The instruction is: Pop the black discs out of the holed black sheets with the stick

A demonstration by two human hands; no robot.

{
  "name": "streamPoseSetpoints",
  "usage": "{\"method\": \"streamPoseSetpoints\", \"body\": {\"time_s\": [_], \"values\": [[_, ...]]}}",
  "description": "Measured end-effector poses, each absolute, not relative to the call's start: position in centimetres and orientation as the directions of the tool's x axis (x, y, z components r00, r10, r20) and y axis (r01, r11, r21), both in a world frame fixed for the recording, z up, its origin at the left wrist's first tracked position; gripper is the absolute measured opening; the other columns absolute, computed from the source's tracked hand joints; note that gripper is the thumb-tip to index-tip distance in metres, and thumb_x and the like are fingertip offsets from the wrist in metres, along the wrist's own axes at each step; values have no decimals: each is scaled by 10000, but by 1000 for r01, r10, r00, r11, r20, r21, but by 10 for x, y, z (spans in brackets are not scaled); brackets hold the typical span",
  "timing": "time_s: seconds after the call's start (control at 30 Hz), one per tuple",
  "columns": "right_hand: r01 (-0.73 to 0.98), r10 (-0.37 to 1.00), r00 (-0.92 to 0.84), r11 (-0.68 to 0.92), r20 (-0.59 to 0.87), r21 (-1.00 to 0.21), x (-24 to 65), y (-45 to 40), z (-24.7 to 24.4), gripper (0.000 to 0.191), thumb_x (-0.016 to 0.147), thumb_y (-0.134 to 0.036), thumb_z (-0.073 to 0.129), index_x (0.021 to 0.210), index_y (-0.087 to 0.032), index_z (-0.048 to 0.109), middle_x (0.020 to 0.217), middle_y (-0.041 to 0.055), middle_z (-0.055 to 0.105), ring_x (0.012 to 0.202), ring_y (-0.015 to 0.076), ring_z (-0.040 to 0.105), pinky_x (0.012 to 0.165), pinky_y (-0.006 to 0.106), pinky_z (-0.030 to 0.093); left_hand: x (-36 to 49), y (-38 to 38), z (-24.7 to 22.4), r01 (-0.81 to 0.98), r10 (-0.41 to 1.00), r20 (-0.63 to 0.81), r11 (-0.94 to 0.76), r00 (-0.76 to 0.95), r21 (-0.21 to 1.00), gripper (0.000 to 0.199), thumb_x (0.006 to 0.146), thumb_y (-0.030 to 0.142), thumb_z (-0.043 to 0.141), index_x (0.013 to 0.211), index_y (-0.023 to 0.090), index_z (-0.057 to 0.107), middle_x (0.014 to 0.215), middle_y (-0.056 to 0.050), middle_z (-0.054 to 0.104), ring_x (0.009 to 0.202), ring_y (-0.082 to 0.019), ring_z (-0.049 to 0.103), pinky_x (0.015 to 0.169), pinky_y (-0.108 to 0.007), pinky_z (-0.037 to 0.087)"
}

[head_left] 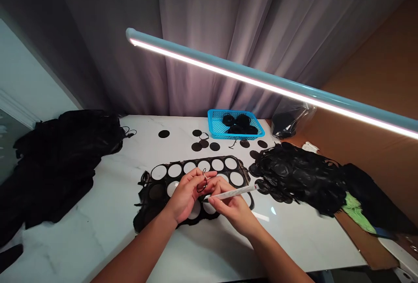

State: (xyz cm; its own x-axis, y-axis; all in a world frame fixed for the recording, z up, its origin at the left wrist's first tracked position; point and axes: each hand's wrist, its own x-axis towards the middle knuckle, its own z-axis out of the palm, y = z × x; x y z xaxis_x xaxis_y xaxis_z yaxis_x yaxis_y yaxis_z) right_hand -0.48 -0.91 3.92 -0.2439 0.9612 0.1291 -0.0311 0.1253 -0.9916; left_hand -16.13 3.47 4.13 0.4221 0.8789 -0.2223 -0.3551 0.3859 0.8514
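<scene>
Near the middle, my left hand [187, 193] pinches a thin black cord loop [202, 184], its fingertips touching those of my other hand. My right hand [230, 202] holds a slim white pen-like tool [233, 193] between thumb and fingers, its tip pointing left near the loop. Both hands are above a black sheet [152, 204] with rows of round holes, through which white circles show. One hole at the left is dark. My hands hide part of the sheet's middle.
A blue basket [214, 134] with black pieces stands at the back. Black discs [163, 133] lie around it. Black fabric [65, 161] is heaped left, a black pile [294, 174] right. A lit tube lamp [228, 69] crosses above.
</scene>
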Motion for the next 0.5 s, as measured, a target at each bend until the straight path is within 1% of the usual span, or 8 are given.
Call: {"method": "streamPoseSetpoints", "body": {"time_s": [0.07,0.1,0.17,0.23,0.3,0.37,0.5], "values": [[-180,974,-219,20,60,-983,-6,-7,33,280,861,-367,653,691,-199,508,1045,59,575,1040,218,556,827,317,464,-161,35,38,-356,892,-223,371,393,857,178,860,321,625,776,182,552,1116,-97,677,1019,-212,617,869,-319,462],[-263,978,-208,-36,20,-964,-6,-6,30,278,844,-370,675,696,-198,514,1042,59,577,1045,219,559,827,317,464,-161,35,37,-348,895,-215,360,391,865,172,872,335,622,822,176,583,1143,-105,668,1006,-209,619,872,-324,463],[-430,977,-203,-146,-62,-891,-6,-4,27,275,818,-360,709,704,-195,521,1038,57,596,1042,218,576,835,318,462,-161,35,35,-324,892,-197,342,406,882,172,893,338,611,919,168,619,1185,-121,649,1022,-217,614,873,-338,472],[-557,965,-226,-242,-136,-794,-5,-2,26,272,805,-334,727,702,-195,517,1008,51,623,1006,206,600,833,315,459,-161,34,34,-318,885,-187,340,427,885,171,910,320,600,992,171,617,1215,-125,632,1011,-214,617,873,-358,484],[-631,952,-249,-300,-179,-716,-1,0,25,255,810,-302,726,703,-196,520,978,48,650,987,193,613,856,316,451,-162,33,37,-345,877,-192,363,440,865,173,933,323,581,1037,185,594,1258,-120,609,971,-197,625,898,-390,483],[-680,943,-266,-331,-200,-654,3,1,24,227,820,-272,716,713,-200,529,962,50,671,1009,194,617,910,333,436,-163,34,41,-401,872,-200,395,447,826,200,962,362,539,1062,191,570,1295,-127,585,965,-200,628,931,-431,471],[-743,933,-289,-359,-213,-565,9,3,21,178,826,-231,696,733,-205,547,985,55,688,1096,217,612,1015,378,395,-167,36,47,-501,850,-209,465,484,730,284,986,420,471,1117,181,546,1295,-166,575,1055,-263,619,975,-499,437]]}}
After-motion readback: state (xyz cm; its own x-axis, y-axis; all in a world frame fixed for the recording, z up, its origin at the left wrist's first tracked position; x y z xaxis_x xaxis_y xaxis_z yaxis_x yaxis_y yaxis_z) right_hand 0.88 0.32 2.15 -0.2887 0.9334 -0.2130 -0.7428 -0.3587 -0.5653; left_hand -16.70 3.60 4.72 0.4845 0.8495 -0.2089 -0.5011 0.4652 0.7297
